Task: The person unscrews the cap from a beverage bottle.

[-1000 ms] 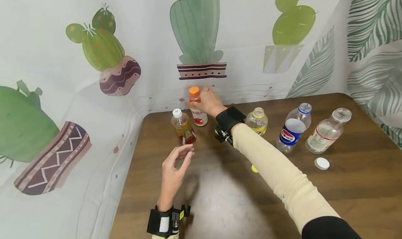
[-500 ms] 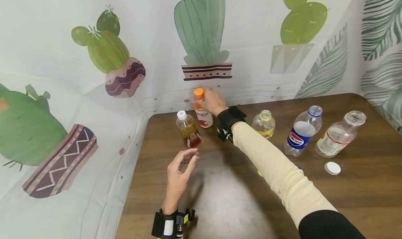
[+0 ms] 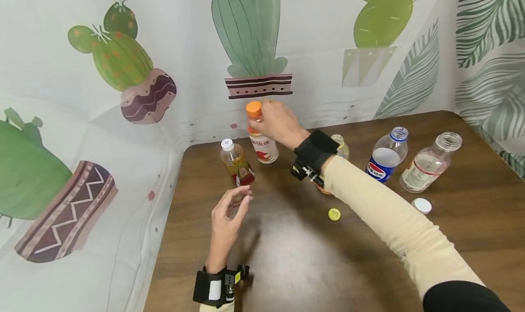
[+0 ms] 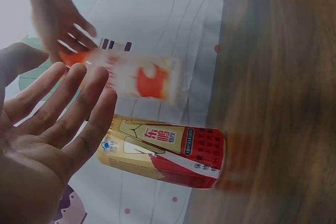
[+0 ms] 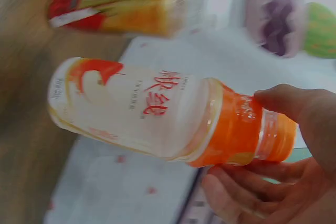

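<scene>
A cactus-print cloth [image 3: 193, 43] backs the table [image 3: 287, 275]. The right hand [image 3: 283, 126] grips the orange-capped bottle [image 3: 263, 147], now higher than a second ago, near the white-capped bottle [image 3: 239, 164]; the left hand [image 3: 226, 223] stays loosely curved.

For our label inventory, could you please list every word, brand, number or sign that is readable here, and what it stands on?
"东鹏特饮": white-capped bottle.
"快线": orange-capped bottle.
Too small or blurred: lettering beside the red-white-blue emblem on the blue-labelled bottle; print on the far-right clear bottle; marks on the yellow cap and white bottle cap; fine print on the first two bottles.
</scene>
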The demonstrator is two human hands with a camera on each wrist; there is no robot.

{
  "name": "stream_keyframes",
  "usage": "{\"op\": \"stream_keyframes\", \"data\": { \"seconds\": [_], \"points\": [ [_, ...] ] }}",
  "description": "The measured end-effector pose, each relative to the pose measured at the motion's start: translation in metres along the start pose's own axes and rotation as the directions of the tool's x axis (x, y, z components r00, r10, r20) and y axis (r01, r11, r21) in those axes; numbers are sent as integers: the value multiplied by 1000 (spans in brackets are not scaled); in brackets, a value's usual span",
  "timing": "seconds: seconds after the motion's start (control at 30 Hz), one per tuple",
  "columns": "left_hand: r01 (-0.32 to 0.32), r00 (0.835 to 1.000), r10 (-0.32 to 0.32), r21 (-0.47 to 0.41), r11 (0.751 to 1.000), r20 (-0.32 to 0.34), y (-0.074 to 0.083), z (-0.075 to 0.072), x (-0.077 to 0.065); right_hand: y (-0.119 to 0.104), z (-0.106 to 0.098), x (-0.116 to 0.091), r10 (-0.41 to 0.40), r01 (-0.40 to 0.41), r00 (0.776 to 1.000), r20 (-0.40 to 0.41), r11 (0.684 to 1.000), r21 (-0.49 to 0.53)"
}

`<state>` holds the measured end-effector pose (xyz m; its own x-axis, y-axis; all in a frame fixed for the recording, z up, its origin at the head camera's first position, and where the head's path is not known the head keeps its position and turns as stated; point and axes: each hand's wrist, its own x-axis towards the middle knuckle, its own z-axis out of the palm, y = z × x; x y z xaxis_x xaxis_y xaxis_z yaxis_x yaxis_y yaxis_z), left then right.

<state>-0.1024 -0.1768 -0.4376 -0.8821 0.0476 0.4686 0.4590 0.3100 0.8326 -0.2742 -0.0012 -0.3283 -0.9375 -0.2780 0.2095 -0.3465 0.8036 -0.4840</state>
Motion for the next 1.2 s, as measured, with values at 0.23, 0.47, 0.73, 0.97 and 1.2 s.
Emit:
{"op": "stream_keyframes", "data": {
  "seconds": [0.23, 0.47, 0.73, 0.97, 1.2],
  "points": [
    [12, 1000, -12, 18, 1000, -17, 12, -3, 8, -22, -60, -46, -135, 134, 991, 6, 987, 85],
    [-58, 998, 59, -29, 998, 8, 18, 7, 12, -34, -110, -104, -226, 225, 974, 30, 973, 56],
    [-150, 977, 148, 1, 989, 156, 19, 35, 16, -25, -112, -154, -261, 259, 964, 40, 965, 42],
    [-90, 956, 80, 21, 996, 282, 30, 51, 10, -15, -96, -171, -322, 322, 947, -16, 945, 63],
    [-37, 959, 38, -9, 999, 282, 29, 63, 0, -3, -84, -181, -297, 296, 955, -5, 950, 103]
  ]
}}
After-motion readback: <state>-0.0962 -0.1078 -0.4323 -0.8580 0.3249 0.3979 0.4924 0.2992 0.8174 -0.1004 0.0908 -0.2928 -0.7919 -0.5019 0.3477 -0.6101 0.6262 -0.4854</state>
